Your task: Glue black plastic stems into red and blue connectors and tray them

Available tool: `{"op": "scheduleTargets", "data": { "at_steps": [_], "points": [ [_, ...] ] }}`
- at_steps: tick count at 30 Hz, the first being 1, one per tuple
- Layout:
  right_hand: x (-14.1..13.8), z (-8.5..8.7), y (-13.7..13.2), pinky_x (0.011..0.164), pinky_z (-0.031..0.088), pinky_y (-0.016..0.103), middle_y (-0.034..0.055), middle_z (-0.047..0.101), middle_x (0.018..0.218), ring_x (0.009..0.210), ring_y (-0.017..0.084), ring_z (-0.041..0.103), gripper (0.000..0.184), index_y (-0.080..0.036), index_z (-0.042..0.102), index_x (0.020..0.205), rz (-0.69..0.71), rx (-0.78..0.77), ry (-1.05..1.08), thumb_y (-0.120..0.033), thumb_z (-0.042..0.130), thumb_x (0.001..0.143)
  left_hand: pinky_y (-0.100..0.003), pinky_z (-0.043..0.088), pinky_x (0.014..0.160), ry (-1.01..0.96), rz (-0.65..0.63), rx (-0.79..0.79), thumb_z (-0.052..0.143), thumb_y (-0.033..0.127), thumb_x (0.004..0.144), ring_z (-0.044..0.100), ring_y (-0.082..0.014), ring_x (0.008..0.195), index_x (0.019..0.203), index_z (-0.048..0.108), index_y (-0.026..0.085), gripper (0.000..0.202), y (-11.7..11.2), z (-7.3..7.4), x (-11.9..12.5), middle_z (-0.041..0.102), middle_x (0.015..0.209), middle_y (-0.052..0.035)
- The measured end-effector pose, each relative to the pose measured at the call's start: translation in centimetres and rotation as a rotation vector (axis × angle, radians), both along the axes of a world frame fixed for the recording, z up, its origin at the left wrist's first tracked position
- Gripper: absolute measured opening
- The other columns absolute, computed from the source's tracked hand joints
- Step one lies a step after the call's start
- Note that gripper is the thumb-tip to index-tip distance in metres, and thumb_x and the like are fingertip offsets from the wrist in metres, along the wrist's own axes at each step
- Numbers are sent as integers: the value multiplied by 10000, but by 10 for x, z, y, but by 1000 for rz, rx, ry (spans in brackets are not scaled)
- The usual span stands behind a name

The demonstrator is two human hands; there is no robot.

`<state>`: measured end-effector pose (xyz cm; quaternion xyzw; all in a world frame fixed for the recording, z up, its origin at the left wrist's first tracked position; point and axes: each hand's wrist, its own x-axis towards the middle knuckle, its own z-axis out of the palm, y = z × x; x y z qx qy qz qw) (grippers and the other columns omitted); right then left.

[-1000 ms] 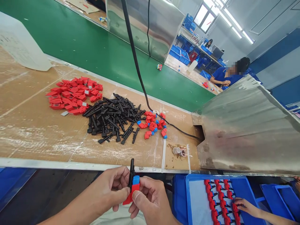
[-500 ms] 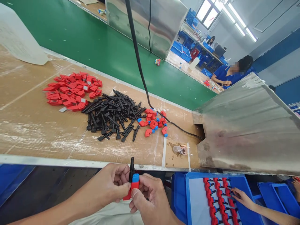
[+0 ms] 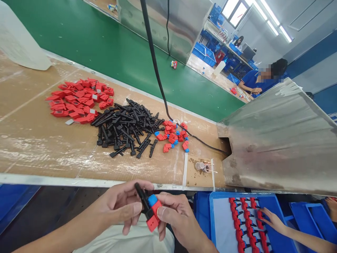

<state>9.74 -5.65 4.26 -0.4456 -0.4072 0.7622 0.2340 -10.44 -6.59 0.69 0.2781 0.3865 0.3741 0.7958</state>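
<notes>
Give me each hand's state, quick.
Left hand: closed, pinching the black pin.
Right hand: closed, fingers pinching the red-blue clip joined to that pin.

1. Long workbench with a brown, tape-covered top (image 3: 39, 140), edged at the front by a pale metal strip (image 3: 65, 181).
2. Wide green conveyor belt (image 3: 105, 45) runs directly behind the bench.
3. Dull sheet-metal chute (image 3: 276, 140) stands on the bench at right. A polished steel housing (image 3: 181, 24) spans the belt.
4. Second bench beyond the belt carries blue plastic bins (image 3: 204, 56).
5. Far wall: one bright window (image 3: 234, 12).
6. Ceiling: white fluorescent strip lights (image 3: 279, 26), lit.
7. Right wall (image 3: 313, 75): grey with dark blue bands.
</notes>
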Motion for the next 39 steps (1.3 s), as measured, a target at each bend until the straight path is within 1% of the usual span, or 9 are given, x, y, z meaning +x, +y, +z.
{"op": "scheduleTargets", "data": {
  "at_steps": [2, 4, 6, 9, 12, 19, 23, 27, 39],
  "points": [
    [1, 0, 1, 376, 434, 141, -14, 560, 658, 439, 61, 522, 442, -130, 769, 764, 10, -26, 30, -572, 762, 788, -229, 478, 402, 21, 71, -14, 927, 618, 601, 517, -133, 528, 1000, 826, 268, 540, -6, 7, 0, 654, 753, -6],
    [1, 1, 3, 378, 443, 145, -18, 543, 663, 447, 65, 522, 441, -129, 804, 824, 22, -32, 51, -567, 757, 794, -221, 454, 381, 45, 111, 13, 942, 630, 563, 478, -106, 498, 860, 864, 281, 465, -12, 16, 2, 619, 768, -7],
    [-1, 6, 5, 401, 463, 152, -13, 536, 696, 482, 67, 512, 443, -137, 828, 910, 30, -5, 60, -560, 738, 811, -235, 465, 392, 94, 159, 32, 940, 645, 549, 473, -100, 484, 847, 879, 325, 442, -15, 23, 3, 629, 797, -15],
    [-4, 19, 8, 430, 458, 162, -7, 528, 731, 525, 74, 505, 393, -155, 839, 943, 72, 80, 18, -506, 683, 862, -255, 482, 408, 247, 216, 63, 915, 668, 571, 513, -149, 536, 922, 880, 384, 454, -18, 32, 3, 679, 828, -51],
    [-6, 29, 10, 482, 467, 182, 2, 529, 734, 603, 106, 512, 363, -163, 837, 988, 109, 169, -51, -444, 630, 889, -266, 481, 387, 351, 200, 141, 868, 684, 629, 547, -202, 573, 896, 883, 397, 392, -19, 34, 1, 669, 763, -72],
    [-11, 21, 6, 616, 511, 232, 3, 573, 838, 704, 123, 522, 378, -183, 779, 1085, 46, 110, -19, -479, 695, 865, -291, 549, 423, 544, 268, 243, 818, 557, 753, 598, -236, 567, 987, 865, 433, 269, -33, 14, -6, 720, 721, -65],
    [-15, 14, 1, 602, 494, 202, -25, 558, 840, 705, 107, 499, 445, -196, 686, 1183, 8, 23, 14, -436, 766, 817, -331, 609, 627, 599, 378, 477, 816, 384, 809, 671, -244, 645, 1095, 818, 497, 307, -37, 4, -4, 776, 799, -23],
    [-19, 8, -2, 536, 484, 194, -55, 550, 732, 616, 96, 484, 449, -178, 623, 1177, -35, -5, 54, -384, 763, 803, -328, 570, 640, 649, 425, 699, 784, 205, 824, 704, -257, 731, 1214, 759, 507, 494, -36, 0, -1, 814, 867, -1],
    [-27, 4, -3, 451, 435, 172, -88, 565, 641, 455, 49, 468, 398, -161, 643, 1119, -116, -11, 88, -326, 752, 774, -277, 554, 578, 691, 451, 850, 744, 186, 878, 703, -218, 696, 1294, 728, 428, 481, -34, -6, 1, 786, 835, -24]
  ]
}}
